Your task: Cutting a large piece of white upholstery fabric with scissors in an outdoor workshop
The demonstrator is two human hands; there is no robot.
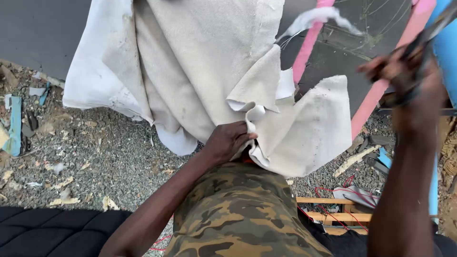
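A large sheet of cream fabric (200, 62) hangs in front of me, folded and frayed at its lower edge. My left hand (227, 141) grips a fold of that fabric just above my knee, which is in camouflage trousers (238, 214). My right hand (404, 76) is raised at the upper right, blurred, closed on the handles of a pair of scissors (428, 33) whose blades point up and right. A frayed white strip (323, 16) trails from the fabric toward the scissors.
Pink frame bars (309, 43) cross a dark panel behind the fabric, with a blue piece (447, 52) at the right. Gravel ground (95, 152) holds scraps and foam bits. A black cushion (52, 231) lies at lower left, a wooden frame (333, 214) with red thread at lower right.
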